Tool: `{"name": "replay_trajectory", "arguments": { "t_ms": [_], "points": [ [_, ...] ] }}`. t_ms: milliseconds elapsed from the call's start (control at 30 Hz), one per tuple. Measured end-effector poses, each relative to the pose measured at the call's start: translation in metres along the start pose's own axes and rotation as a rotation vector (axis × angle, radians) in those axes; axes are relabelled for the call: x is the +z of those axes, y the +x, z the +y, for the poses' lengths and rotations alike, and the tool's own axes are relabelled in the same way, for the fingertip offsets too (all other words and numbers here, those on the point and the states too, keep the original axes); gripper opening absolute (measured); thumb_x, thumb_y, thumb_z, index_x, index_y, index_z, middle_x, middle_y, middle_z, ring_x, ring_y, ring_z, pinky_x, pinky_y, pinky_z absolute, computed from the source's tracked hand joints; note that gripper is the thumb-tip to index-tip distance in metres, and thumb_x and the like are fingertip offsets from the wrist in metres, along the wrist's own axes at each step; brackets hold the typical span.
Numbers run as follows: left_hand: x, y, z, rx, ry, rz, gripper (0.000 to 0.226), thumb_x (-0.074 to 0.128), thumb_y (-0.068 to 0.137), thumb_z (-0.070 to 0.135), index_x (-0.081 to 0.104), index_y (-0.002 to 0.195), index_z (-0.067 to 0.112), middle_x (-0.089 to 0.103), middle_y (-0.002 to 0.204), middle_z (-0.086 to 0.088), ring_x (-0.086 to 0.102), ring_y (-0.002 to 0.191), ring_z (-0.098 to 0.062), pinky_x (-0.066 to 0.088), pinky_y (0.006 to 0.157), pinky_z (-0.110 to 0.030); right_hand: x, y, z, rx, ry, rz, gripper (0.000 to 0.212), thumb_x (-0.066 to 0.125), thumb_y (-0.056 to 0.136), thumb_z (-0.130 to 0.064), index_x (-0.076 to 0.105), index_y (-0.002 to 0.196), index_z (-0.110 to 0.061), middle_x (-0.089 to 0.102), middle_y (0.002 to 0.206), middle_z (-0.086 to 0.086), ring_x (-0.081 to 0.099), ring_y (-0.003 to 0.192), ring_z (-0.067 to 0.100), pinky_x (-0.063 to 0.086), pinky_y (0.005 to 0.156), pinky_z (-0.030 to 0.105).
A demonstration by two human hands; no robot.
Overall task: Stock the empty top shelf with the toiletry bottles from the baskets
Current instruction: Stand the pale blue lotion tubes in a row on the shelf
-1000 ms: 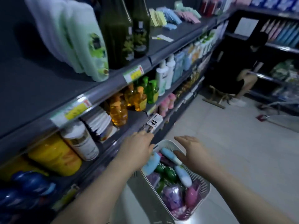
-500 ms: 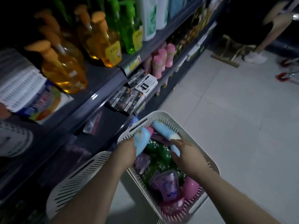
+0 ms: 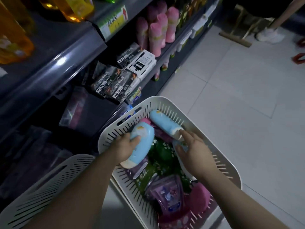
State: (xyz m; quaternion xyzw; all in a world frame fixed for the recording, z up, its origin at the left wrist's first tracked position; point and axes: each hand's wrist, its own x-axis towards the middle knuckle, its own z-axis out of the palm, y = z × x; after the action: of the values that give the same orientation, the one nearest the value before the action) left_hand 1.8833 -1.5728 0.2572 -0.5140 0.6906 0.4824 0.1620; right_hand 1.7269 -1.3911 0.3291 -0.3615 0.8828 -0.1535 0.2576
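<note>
Since half a second ago the left hand point(image 3: 124, 147) has raised its blue bottle point(image 3: 142, 144) out of the pile, and the bottle now lies slanted over the basket's point(image 3: 165, 100) left rim with its cream cap pointing at the near-left corner. The fingers curl round the bottle's middle in a firm grip.

The right hand point(image 3: 195, 153) lies over a paler bottle point(image 3: 181, 147) near the basket's middle. Its forefinger reaches out to touch the cream cap of a second blue bottle point(image 3: 162, 123), which lies against the far edge. I cannot tell whether this hand has closed on anything.

Below the two hands are green bottles point(image 3: 162, 153). Toward the near edge sit a purple pouch point(image 3: 166, 193) and a pink bottle point(image 3: 200, 198).

Another white basket point(image 3: 49, 180) stands just beside the first, at its near-left.

On the dark shelves to the left are black boxes point(image 3: 115, 84). Pink bottles point(image 3: 156, 36) stand farther along, and orange bottles point(image 3: 14, 42) one level up.

At the far right a shoe point(image 3: 270, 35) rests on the pale tiled floor point(image 3: 239, 100).
</note>
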Motion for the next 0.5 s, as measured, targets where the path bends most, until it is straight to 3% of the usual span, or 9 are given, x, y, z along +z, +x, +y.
{"name": "replay_trajectory", "arguments": {
  "t_ms": [67, 133, 267, 400, 500],
  "points": [
    [0.009, -0.005, 0.007, -0.006, 0.035, -0.146, 0.068, 0.055, 0.082, 0.063, 0.040, 0.136, 0.025, 0.049, 0.130, -0.009, 0.054, 0.113, -0.027, 0.047, 0.095, -0.039, 0.002, 0.001, 0.001, 0.024, 0.023, -0.001, 0.046, 0.059, 0.091, -0.027, 0.051, 0.135, -0.013, 0.054, 0.132, 0.010, 0.052, 0.118, 0.030, 0.040, 0.099, 0.032],
    [0.014, -0.007, 0.013, 0.023, 0.173, -0.192, 0.081, 0.064, 0.077, 0.061, 0.032, 0.142, 0.023, 0.043, 0.137, -0.007, 0.047, 0.122, -0.026, 0.043, 0.101, -0.042, 0.003, 0.001, 0.000, 0.039, 0.030, 0.006, 0.046, 0.058, 0.092, -0.027, 0.051, 0.135, -0.013, 0.054, 0.131, 0.011, 0.052, 0.118, 0.031, 0.040, 0.097, 0.033],
    [0.006, -0.023, 0.023, 0.044, 0.300, -0.213, 0.088, 0.078, 0.044, 0.068, 0.054, 0.114, 0.021, 0.059, 0.112, 0.001, 0.058, 0.106, -0.020, 0.052, 0.088, -0.039, 0.004, 0.001, -0.003, 0.118, 0.050, 0.022, 0.036, 0.055, 0.093, -0.030, 0.052, 0.126, -0.015, 0.058, 0.121, 0.008, 0.054, 0.109, 0.029, 0.037, 0.078, 0.030],
    [-0.012, -0.045, 0.026, 0.041, 0.158, -0.023, 0.064, 0.088, 0.056, 0.041, 0.060, 0.108, 0.016, 0.066, 0.101, 0.000, 0.063, 0.090, -0.019, 0.053, 0.081, -0.033, 0.006, 0.005, -0.012, 0.246, 0.107, 0.059, 0.031, 0.047, 0.097, -0.030, 0.054, 0.112, -0.004, 0.061, 0.110, 0.014, 0.056, 0.100, 0.032, 0.033, 0.069, 0.029],
    [-0.034, -0.063, 0.037, 0.108, 0.082, 0.152, 0.062, 0.091, 0.057, 0.029, 0.060, 0.109, 0.017, 0.063, 0.099, 0.000, 0.060, 0.089, -0.022, 0.051, 0.079, -0.033, 0.017, 0.018, -0.014, 0.362, 0.168, 0.024, 0.036, 0.040, 0.100, -0.029, 0.055, 0.111, 0.002, 0.058, 0.108, 0.021, 0.055, 0.103, 0.037, 0.036, 0.070, 0.033]
  ]
}}
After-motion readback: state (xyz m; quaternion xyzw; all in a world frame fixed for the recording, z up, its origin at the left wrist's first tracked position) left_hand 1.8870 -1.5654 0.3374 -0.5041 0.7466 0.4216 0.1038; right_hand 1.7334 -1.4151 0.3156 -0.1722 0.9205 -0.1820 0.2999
